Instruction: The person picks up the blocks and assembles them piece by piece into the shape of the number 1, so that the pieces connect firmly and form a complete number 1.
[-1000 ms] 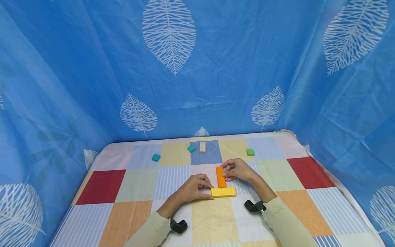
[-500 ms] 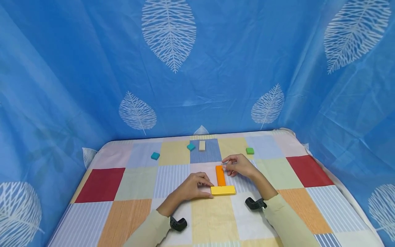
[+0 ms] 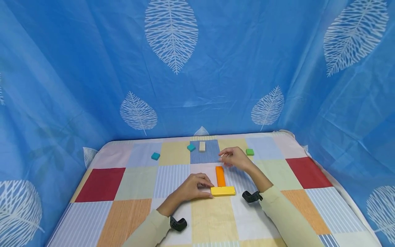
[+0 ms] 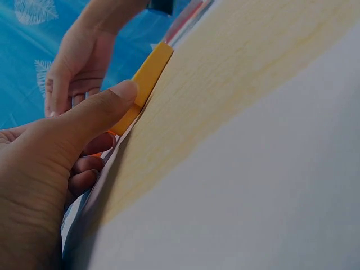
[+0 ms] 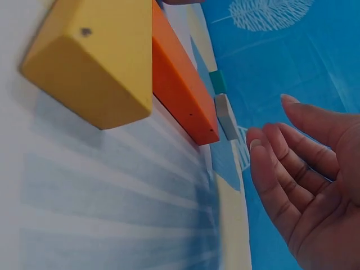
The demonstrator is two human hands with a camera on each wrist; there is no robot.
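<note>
My left hand (image 3: 192,188) lies low in the middle of the head view, on the checked cloth (image 3: 139,185). Its fingers are curled against the left end of the yellow block (image 3: 223,191). In the left wrist view my thumb presses on the near edge of this block, and the other fingers are folded under the palm, so I cannot see how they touch it. There only a thin edge of the yellow block shows.

The orange block (image 3: 220,176) lies flat, with its near end touching the long side of the yellow one, so they form a T. In the left wrist view only a small orange spot of it shows behind my fingers.

My right hand (image 3: 236,158) is just above the far end of the orange block, a little right of centre. Its fingers are loose and spread, and it holds nothing. The right wrist view shows the bare palm at the right edge, apart from both blocks.

Near the top of the cloth lie a beige block (image 3: 202,146), two teal blocks (image 3: 191,147) and a green block (image 3: 250,152). The green one is just beside my right hand.
</note>
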